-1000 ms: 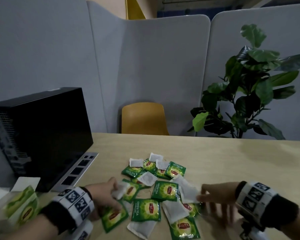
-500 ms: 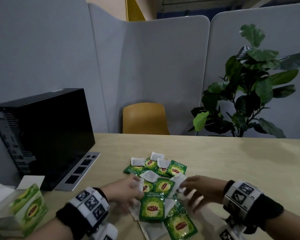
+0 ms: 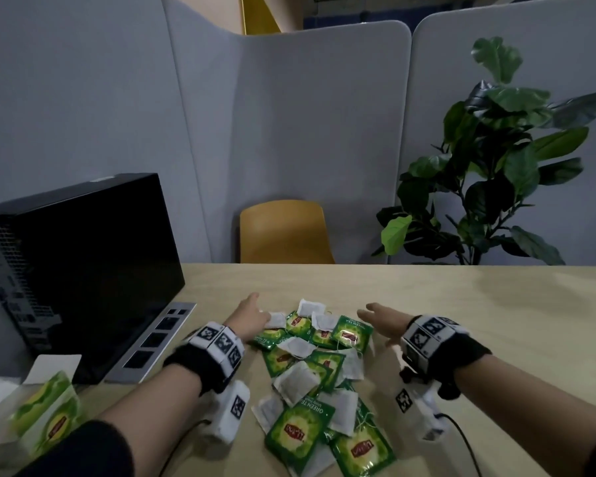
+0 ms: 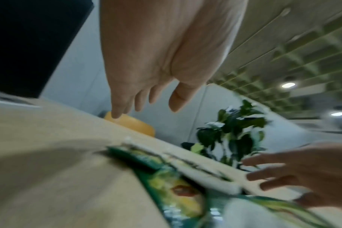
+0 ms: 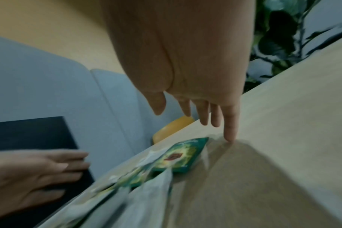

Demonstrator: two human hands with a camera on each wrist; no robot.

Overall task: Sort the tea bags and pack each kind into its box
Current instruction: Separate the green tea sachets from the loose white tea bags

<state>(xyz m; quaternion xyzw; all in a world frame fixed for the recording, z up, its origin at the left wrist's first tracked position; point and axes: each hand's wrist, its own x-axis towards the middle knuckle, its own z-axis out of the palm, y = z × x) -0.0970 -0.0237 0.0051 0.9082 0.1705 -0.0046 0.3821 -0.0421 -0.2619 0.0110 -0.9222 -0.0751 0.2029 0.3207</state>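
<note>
Tea bags (image 3: 310, 370), green foil sachets mixed with bare white paper ones, lie heaped on the counter (image 3: 496, 321) between my left hand (image 3: 250, 320) and right hand (image 3: 382, 320), both spread flat, holding nothing; light, limp, probably slippery, so I'd pinch edges.

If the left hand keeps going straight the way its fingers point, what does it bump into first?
Probably nothing soon. The left hand points along bare table beside the tea bags, toward the yellow chair past the far edge; depth is hard to judge.
</note>
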